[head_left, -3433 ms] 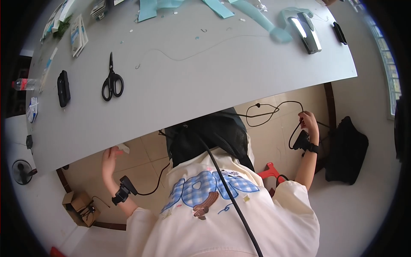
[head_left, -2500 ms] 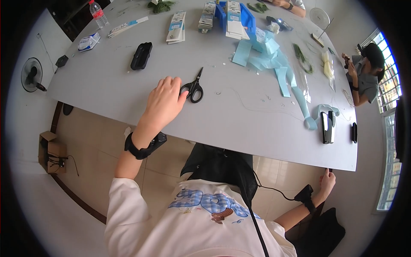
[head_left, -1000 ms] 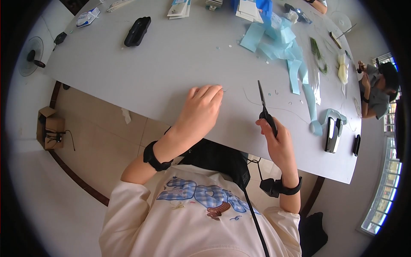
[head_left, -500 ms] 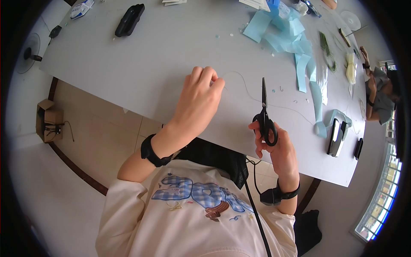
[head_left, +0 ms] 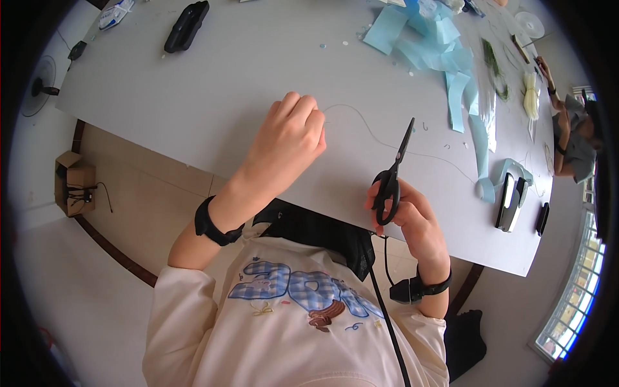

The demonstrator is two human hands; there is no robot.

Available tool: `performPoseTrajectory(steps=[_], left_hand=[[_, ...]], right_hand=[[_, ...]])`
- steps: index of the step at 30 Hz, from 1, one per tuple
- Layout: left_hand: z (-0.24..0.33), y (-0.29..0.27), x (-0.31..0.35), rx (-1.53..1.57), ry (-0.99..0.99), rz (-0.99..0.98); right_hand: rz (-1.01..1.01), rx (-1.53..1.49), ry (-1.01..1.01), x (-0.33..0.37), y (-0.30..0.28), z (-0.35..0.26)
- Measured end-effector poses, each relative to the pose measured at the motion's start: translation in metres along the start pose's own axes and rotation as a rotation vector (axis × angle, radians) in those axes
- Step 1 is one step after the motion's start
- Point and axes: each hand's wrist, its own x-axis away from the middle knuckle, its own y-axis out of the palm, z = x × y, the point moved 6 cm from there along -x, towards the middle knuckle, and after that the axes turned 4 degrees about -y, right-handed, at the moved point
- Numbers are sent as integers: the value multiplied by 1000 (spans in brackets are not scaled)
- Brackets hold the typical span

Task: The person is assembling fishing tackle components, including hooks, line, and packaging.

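Note:
Over the middle of the grey table (head_left: pixel 245 71), my left hand (head_left: pixel 292 132) is closed, its fingertips mostly hidden. A thin line (head_left: pixel 361 118) comes out from its fingers and curves away to the right across the tabletop. In my right hand (head_left: pixel 412 216) is a pair of black scissors (head_left: pixel 387 188), held at the finger loops near the table's front edge. The blades are together and point up and to the right, close to the line. Small hooks (head_left: pixel 424 126) lie just right of the blade tips.
Light blue ribbon (head_left: pixel 456 97) is heaped at the right, beside a stapler (head_left: pixel 511 201). Beyond it lie green strands (head_left: pixel 492 61) and a pale yellow bundle (head_left: pixel 530 97). A black case (head_left: pixel 186 26) sits at the far left. Another person (head_left: pixel 570 135) is at the right edge.
My left hand has moved slightly left, its fingers curled tighter. The scissors have tilted to the right in my right hand, and the fingers have shifted on the loops.

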Motion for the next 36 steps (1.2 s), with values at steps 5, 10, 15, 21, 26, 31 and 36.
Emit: performPoseTrajectory(steps=[5, 10, 15, 21, 26, 31, 36], left_hand=[[-9, -10, 4, 179, -92, 103], [-21, -9, 15, 823, -388, -14], [-4, -11, 19, 1143, -426, -169], [13, -14, 17, 1139, -369, -115], [12, -10, 17, 1098, -362, -100], [8, -6, 18, 1090, -386, -70], [3, -5, 20, 1093, -459, -39]], right_hand=[[-90, 19, 14, -2, 12, 3], [-79, 37, 120, -5, 19, 12], [192, -128, -24, -11, 22, -4], [307, -287, -127, -22, 21, -11], [317, -214, -180, -21, 18, -14], [235, -135, -150, -19, 20, -15], [591, 293, -430, -5, -4, -31]])
